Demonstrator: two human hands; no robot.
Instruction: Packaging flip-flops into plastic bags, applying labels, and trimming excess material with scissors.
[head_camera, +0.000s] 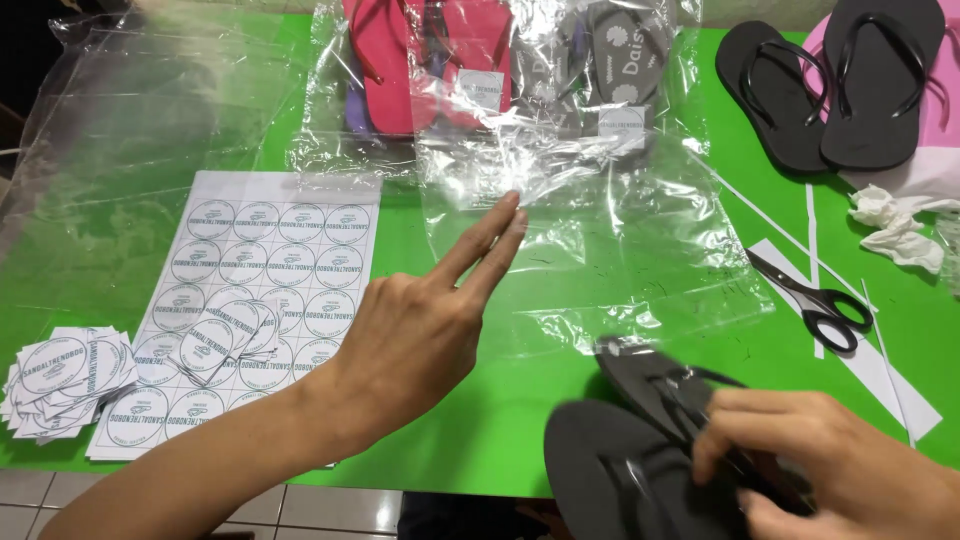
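My left hand (425, 315) hovers over the green table (450, 430), two fingers stretched toward the near edge of a clear plastic bag (600, 250) lying flat; it holds nothing. My right hand (830, 470) at the bottom right grips a pair of black flip-flops (640, 430), stacked and blurred, just below the bag's near edge. The lower sandal runs off the bottom of the picture.
A sheet of round printed labels (270, 280) lies left, with cut labels (65, 385) stacked beside it. Bagged pink sandals (430, 60) and grey sandals (610, 60) sit at the back. Black scissors (815, 295) rest on paper strips at right, near loose black flip-flops (830, 90) and crumpled tissue (900, 230).
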